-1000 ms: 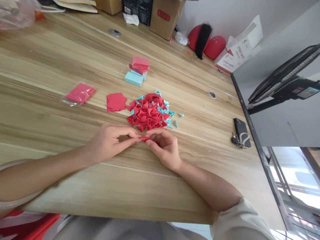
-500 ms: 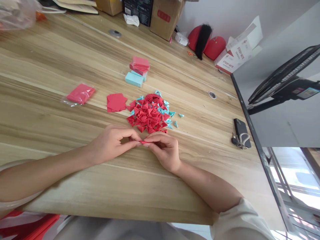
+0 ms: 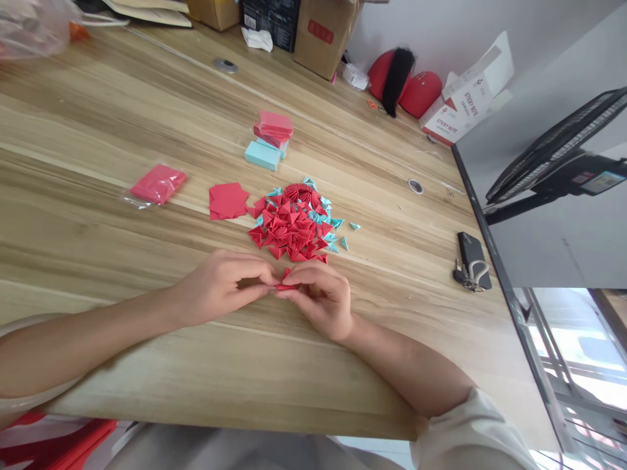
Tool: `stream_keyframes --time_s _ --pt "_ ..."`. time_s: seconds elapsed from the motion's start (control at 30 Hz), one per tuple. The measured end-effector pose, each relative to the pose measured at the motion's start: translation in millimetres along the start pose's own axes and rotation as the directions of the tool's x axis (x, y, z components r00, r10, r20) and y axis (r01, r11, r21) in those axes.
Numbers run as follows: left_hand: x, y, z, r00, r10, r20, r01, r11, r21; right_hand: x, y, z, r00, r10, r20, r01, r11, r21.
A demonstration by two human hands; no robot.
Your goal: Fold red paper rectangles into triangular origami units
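Between my hands is a small folded red paper piece (image 3: 286, 286), partly hidden by the fingers. My left hand (image 3: 228, 284) pinches its left end with thumb and fingertips. From the other side, my right hand (image 3: 321, 294) has its thumb and fingers closed on the same piece. Just beyond the hands lies a pile of red folded triangles (image 3: 294, 228), with light blue folded pieces (image 3: 336, 224) around its edges. Flat red paper sheets (image 3: 228, 200) lie left of the pile.
On the wooden table (image 3: 367, 378) are a wrapped red packet (image 3: 159, 184), light blue paper stacks (image 3: 263, 155) and pink-red stacks (image 3: 275, 124). Cardboard boxes (image 3: 323, 39) and a sticky-note box (image 3: 460, 104) stand at the back. A black case with keys (image 3: 473, 254) lies right.
The red piece has tilted, and a pointed part of it now shows above the right fingertips. Both hands have shifted slightly toward my body.
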State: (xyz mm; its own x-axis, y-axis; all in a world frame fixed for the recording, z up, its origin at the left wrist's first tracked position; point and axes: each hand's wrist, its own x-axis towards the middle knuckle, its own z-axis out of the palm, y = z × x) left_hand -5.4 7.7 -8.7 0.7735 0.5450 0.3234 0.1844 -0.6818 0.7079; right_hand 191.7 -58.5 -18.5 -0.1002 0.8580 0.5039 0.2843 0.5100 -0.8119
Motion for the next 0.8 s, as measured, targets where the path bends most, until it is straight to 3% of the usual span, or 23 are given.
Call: stream_keyframes --time_s 0.13,0.47,0.8 --pt "-0.7 -1.3 0.5 0.999 -0.025 -0.023 0.024 0.999 -0.037 0.7 0.1 1.1 0.998 -0.031 -0.057 0.029 0.999 -0.046" --pt "0.4 -2.2 1.5 0.999 -0.025 -0.024 0.024 0.999 -0.038 1.4 3.0 1.1 0.996 -0.084 -0.002 0.084 0.996 0.014" --pt "4.4 3.7 0.6 0.999 -0.044 -0.031 0.045 0.998 0.043 -4.7 4.4 2.8 0.991 0.124 0.046 -0.125 0.992 0.024"
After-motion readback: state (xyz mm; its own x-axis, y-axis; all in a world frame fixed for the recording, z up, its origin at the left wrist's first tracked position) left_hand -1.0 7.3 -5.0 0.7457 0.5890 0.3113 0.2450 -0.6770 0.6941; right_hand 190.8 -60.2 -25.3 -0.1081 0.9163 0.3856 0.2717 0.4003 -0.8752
